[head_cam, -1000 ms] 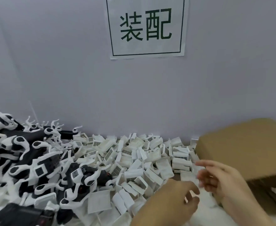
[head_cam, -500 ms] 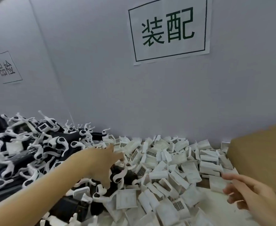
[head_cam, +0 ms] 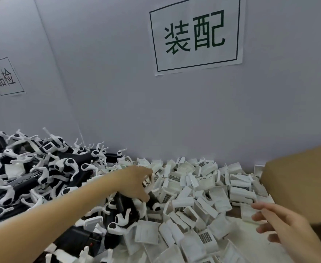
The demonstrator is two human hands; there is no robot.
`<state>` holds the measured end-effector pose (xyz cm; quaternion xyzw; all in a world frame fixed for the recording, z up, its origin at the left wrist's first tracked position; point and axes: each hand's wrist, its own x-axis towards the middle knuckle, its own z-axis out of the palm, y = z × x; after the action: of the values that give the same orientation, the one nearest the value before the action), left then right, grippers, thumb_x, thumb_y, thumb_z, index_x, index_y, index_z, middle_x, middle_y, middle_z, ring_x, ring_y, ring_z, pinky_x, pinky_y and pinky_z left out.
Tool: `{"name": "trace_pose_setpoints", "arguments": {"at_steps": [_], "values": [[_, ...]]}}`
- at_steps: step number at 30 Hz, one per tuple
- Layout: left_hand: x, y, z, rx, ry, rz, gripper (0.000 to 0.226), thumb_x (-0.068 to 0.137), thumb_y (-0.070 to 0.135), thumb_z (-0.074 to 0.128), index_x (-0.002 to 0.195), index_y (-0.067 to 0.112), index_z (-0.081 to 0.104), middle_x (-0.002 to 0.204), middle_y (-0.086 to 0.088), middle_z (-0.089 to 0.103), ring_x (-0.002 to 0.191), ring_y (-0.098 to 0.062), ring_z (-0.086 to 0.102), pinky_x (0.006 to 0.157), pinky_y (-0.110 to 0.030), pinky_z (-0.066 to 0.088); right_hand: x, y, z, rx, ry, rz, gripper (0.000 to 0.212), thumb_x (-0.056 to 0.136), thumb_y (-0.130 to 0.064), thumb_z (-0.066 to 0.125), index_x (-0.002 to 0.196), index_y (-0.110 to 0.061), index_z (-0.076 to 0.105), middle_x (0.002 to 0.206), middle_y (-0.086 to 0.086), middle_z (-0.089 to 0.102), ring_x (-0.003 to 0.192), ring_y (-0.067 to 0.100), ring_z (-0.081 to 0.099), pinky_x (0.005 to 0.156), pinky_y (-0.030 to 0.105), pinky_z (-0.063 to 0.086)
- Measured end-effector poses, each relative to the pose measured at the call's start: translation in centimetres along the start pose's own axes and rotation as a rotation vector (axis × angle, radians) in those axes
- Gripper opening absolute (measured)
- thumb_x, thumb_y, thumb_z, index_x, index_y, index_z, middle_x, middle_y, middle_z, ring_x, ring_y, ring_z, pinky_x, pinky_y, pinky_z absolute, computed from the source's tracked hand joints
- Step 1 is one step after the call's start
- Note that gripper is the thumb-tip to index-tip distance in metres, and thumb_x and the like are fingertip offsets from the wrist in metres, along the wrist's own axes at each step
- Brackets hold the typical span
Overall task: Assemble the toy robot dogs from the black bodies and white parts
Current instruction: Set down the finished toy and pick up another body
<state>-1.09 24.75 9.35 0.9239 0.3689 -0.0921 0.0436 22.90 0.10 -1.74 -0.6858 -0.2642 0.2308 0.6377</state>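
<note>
Fingers [head_cam: 146, 179] of left hand [head_cam: 135, 182] are reaching mid-frame, loosely spread, gripping nothing clearly; toy dog [head_cam: 125, 211] is lying just below them. Right hand [head_cam: 281, 224] is hovering lower right, fingers apart.

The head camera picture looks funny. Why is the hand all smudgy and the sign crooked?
In the head view, the left hand is smeared, which looks like motion blur, over the white parts; the right hand is a little soft too; the wide-angle lens tilts and bends the wall sign; the light is soft and even, with no glare.
</note>
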Motion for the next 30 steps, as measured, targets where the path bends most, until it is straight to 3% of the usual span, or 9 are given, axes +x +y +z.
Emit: {"name": "trace_pose_setpoints", "arguments": {"at_steps": [2,7,10,14,16,18,21,24,30], "values": [[0.5,-0.2,-1.0,-0.112,0.086,0.005,0.059,0.087,0.038,0.071,0.139,0.027,0.044,0.127,-0.002,0.06,0.095,-0.018,0.06,0.081,-0.03,0.052,0.1,0.1,-0.1,-0.012,0.002,-0.007,0.029,0.101,0.001,0.053,0.088,-0.009,0.077,0.075,0.014,0.072,0.063,0.033,0.06,0.056,0.035,0.04],[1.1,1.1,-2.4,-0.272,0.502,-0.009,0.031,0.091,0.053,0.06,0.107,0.026,0.057,0.083,0.002,0.066,0.054,-0.013,0.054,0.059,-0.031,0.052,0.0,0.1,0.2,-0.054,0.026,-0.051,0.028,0.099,0.004,0.053,0.09,-0.009,0.076,0.077,0.013,0.072,0.062,0.03,0.061,0.055,0.034,0.044],[0.9,3.5,-2.5,-0.526,0.686,-0.007,0.051,0.093,0.055,0.054,0.062,0.015,0.048,0.053,0.006,0.044,0.042,-0.012,0.035,0.052,-0.029,0.035,-0.2,-0.2,0.7,-0.058,0.052,-0.148,0.029,0.096,0.006,0.056,0.094,-0.015,0.076,0.083,0.011,0.074,0.067,0.026,0.064,0.051,0.022,0.048],[0.0,7.8,-0.7,-0.941,0.507,-0.039,0.064,0.092,0.069,0.051,0.073,0.008,0.059,0.05,0.003,0.049,0.042,-0.014,0.041,0.05,-0.024,0.036,-1.0,-0.8,2.3,-0.081,0.029,-0.397,0.064,0.083,0.005,0.075,0.12,-0.044,0.061,0.114,-0.012,0.067,0.086,0.007,0.066,0.062,0.017,0.054],[-0.2,9.8,1.1,-1.079,0.377,-0.059,0.077,0.091,0.073,0.048,0.095,-0.002,0.067,0.06,-0.008,0.065,0.042,-0.014,0.047,0.044,-0.021,0.037,-1.3,-0.7,3.0,-0.197,0.019,-0.492,0.101,0.073,-0.005,0.087,0.138,-0.062,0.034,0.134,-0.034,0.046,0.106,-0.004,0.059,0.071,0.023,0.054],[0.0,11.5,2.7,-1.143,0.317,-0.058,0.076,0.09,0.074,0.049,0.09,0.001,0.067,0.065,-0.013,0.07,0.043,-0.017,0.046,0.041,-0.02,0.035,-1.2,-0.3,3.2,-0.348,0.014,-0.577,0.119,0.068,-0.012,0.093,0.142,-0.069,0.018,0.151,-0.038,0.022,0.129,-0.003,0.045,0.089,0.031,0.052],[0.3,13.6,4.2,-1.168,0.216,-0.046,0.076,0.088,0.077,0.048,0.089,0.004,0.067,0.06,-0.004,0.067,0.043,-0.017,0.045,0.042,-0.019,0.033,-0.7,0.3,3.1,-0.451,0.013,-0.715,0.1,0.07,-0.008,0.091,0.136,-0.059,0.036,0.155,-0.025,0.028,0.142,0.0,0.033,0.103,0.019,0.043],[0.8,14.7,4.8,-1.166,0.204,-0.045,0.078,0.084,0.08,0.051,0.089,0.004,0.067,0.047,0.007,0.055,0.036,-0.01,0.046,0.039,-0.017,0.035,0.2,0.9,3.0,-0.455,0.1,-0.773,0.073,0.069,0.001,0.089,0.119,-0.04,0.054,0.123,-0.011,0.058,0.116,-0.006,0.052,0.09,0.0,0.037],[1.6,16.8,4.9,-1.44,0.257,0.163,0.062,0.07,0.068,0.077,0.113,0.03,0.053,0.092,0.008,0.067,0.061,0.002,0.064,0.052,-0.015,0.045,-0.3,-0.2,3.2,-0.354,0.243,-0.567,0.04,0.073,-0.031,0.084,0.097,-0.049,0.058,0.096,-0.028,0.065,0.089,-0.007,0.062,0.064,0.014,0.046]]}}
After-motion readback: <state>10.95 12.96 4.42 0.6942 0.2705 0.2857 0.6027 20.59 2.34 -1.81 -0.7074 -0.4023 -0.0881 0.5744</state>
